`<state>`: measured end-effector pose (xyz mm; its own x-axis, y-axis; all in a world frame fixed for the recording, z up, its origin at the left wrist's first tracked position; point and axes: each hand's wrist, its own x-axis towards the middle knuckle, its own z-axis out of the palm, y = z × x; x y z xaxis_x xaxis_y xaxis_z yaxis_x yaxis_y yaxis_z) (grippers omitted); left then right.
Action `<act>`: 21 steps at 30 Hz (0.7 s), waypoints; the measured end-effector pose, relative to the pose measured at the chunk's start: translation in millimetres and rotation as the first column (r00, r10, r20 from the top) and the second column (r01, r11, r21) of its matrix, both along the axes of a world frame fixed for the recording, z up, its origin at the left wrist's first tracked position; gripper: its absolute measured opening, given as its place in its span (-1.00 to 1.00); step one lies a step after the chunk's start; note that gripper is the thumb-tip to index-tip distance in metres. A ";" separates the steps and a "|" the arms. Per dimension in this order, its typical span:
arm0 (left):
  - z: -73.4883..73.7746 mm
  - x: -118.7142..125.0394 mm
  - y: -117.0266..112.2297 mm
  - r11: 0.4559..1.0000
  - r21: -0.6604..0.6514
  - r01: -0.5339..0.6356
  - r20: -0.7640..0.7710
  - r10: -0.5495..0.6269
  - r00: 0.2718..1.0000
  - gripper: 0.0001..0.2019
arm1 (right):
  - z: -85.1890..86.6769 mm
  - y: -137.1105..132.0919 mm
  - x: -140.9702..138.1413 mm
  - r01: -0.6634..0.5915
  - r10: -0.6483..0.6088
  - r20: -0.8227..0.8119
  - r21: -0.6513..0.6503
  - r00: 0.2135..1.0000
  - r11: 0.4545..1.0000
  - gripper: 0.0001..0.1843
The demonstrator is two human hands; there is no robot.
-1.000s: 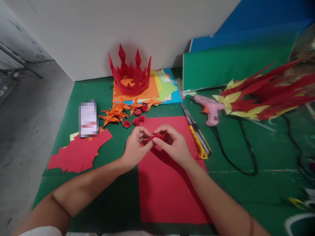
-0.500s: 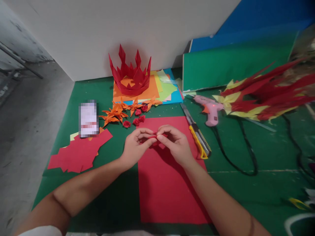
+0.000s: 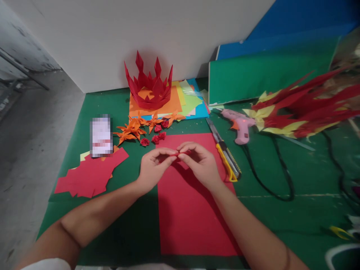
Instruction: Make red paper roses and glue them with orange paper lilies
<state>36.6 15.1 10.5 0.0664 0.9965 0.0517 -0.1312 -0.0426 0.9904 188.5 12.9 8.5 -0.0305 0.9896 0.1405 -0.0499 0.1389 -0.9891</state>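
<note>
Between the fingertips of both hands is a small piece of folded red paper (image 3: 176,154), mostly covered by the fingers. My left hand (image 3: 154,167) pinches its left side, and my right hand (image 3: 201,165) pinches it from the right, the thumbs nearly meeting. Both hands are above a large red paper sheet (image 3: 194,221) that lies flat on the green table (image 3: 123,232). Just beyond the hands lie several small red paper roses (image 3: 144,142) beside orange paper flowers (image 3: 131,131).
A red paper crown (image 3: 153,99) stands on coloured sheets (image 3: 194,107) at the back. To the right lie a yellow cutter knife (image 3: 227,159), a pink glue gun (image 3: 240,125) with a black cord, and red-yellow paper flames (image 3: 298,108). A phone (image 3: 101,137) and red scraps (image 3: 87,174) are left.
The fingers have shifted slightly on the folded red paper, and less of it shows below the thumbs. Everything else on the table stays where it was.
</note>
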 end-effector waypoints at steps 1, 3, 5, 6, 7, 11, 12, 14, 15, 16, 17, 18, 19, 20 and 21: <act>-0.1 -0.4 0.1 1.000 0.026 0.008 -0.015 -0.008 1.000 -0.93 | -0.5 0.0 -0.1 0.007 -0.007 0.013 0.012 1.000 1.000 -0.90; -0.3 -1.1 0.4 0.998 0.067 0.015 -0.058 -0.011 0.998 -0.92 | -1.1 -0.1 -0.1 0.018 -0.019 0.038 0.033 0.999 0.999 -0.89; -0.3 -2.0 0.9 0.995 0.100 0.019 -0.108 -0.008 0.994 -0.90 | -0.9 -0.6 0.0 0.016 -0.019 0.055 0.055 0.998 0.998 -0.89; -0.2 -2.6 1.3 0.993 0.119 0.022 -0.133 -0.006 0.991 -0.89 | -0.5 -1.1 0.1 0.013 -0.018 0.062 0.072 0.998 0.997 -0.89; -0.1 -3.1 1.7 0.990 0.138 0.024 -0.157 -0.002 0.988 -0.89 | 0.2 -1.6 0.1 0.009 -0.015 0.069 0.090 0.998 0.996 -0.89; 0.5 -4.6 1.6 0.983 0.181 0.018 -0.224 0.024 0.974 -0.86 | 3.5 -4.0 -0.6 -0.051 0.047 0.039 0.094 0.998 0.994 -0.88; 0.7 -4.5 1.1 0.983 0.181 0.018 -0.230 0.024 0.973 -0.86 | 4.1 -4.4 -0.9 -0.066 0.065 0.017 0.074 0.998 0.995 -0.88; 0.8 -3.9 -0.5 0.987 0.162 0.018 -0.223 0.019 0.975 -0.87 | 5.0 -4.7 -1.7 -0.076 0.076 -0.012 0.036 0.997 0.996 -0.89; 0.8 -3.5 -1.3 0.990 0.139 0.014 -0.209 0.016 0.978 -0.89 | 5.3 -4.7 -2.0 -0.071 0.072 -0.012 0.025 0.997 0.997 -0.89; 0.9 -3.0 -2.0 0.994 0.111 0.006 -0.195 0.015 0.981 -0.90 | 5.5 -4.6 -2.4 -0.065 0.066 -0.005 0.018 0.998 0.998 -0.89; 0.9 -2.6 -2.5 0.997 0.080 0.000 -0.185 0.015 0.983 -0.90 | 5.6 -4.5 -2.6 -0.061 0.061 0.003 0.012 0.998 0.998 -0.88; 1.0 -2.4 -2.8 0.999 0.054 -0.005 -0.182 0.015 0.983 -0.90 | 5.6 -4.4 -2.8 -0.059 0.059 0.009 0.006 0.998 0.998 -0.87; 1.2 -2.2 -2.9 0.999 0.036 -0.009 -0.185 0.015 0.983 -0.91 | 5.6 -4.4 -2.9 -0.054 0.054 0.011 -0.002 0.998 0.999 -0.87; 1.5 -2.2 -2.8 1.000 0.026 -0.009 -0.193 0.014 0.981 -0.92 | 5.5 -4.4 -3.0 -0.051 0.051 0.012 -0.009 0.999 0.999 -0.86; 1.9 -2.2 -2.6 1.000 0.019 -0.010 -0.201 0.013 0.979 -0.94 | 5.4 -4.4 -2.9 -0.047 0.047 0.013 -0.017 0.999 0.999 -0.87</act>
